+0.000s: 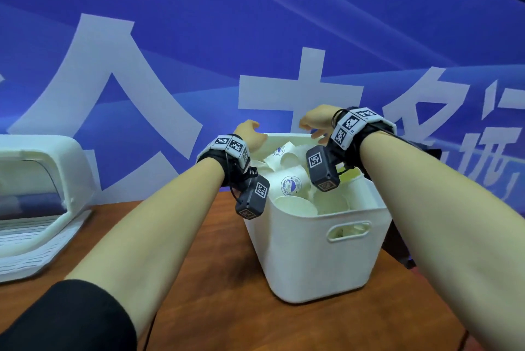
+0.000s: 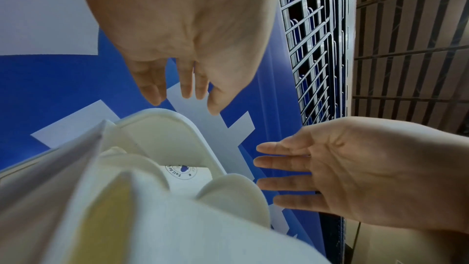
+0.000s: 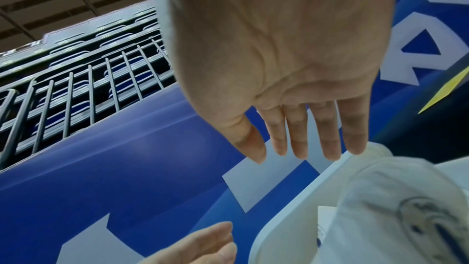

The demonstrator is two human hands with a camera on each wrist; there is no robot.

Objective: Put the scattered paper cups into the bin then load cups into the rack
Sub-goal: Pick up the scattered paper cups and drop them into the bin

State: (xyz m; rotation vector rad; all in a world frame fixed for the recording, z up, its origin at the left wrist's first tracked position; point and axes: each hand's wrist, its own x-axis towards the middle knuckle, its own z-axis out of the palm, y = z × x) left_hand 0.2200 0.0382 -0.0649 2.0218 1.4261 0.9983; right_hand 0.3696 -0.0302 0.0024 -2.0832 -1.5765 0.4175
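Observation:
A white plastic bin (image 1: 321,259) stands on the brown table, piled with several white paper cups (image 1: 289,183), some printed with a blue round logo. My left hand (image 1: 250,134) hovers over the bin's far left corner, fingers straight and empty (image 2: 182,79). Above the far rim hangs my right hand (image 1: 316,126), fingers extended with nothing in them (image 3: 304,144). In the left wrist view the right hand (image 2: 330,174) shows palm-up beside the bin rim (image 2: 198,138). The cups (image 3: 396,208) fill the right wrist view's lower right.
A white dish rack (image 1: 37,203) with a curved hood sits at the table's left edge. A blue banner (image 1: 255,38) with large white characters stands just behind the table. Bare brown tabletop (image 1: 204,308) lies between the rack and the bin.

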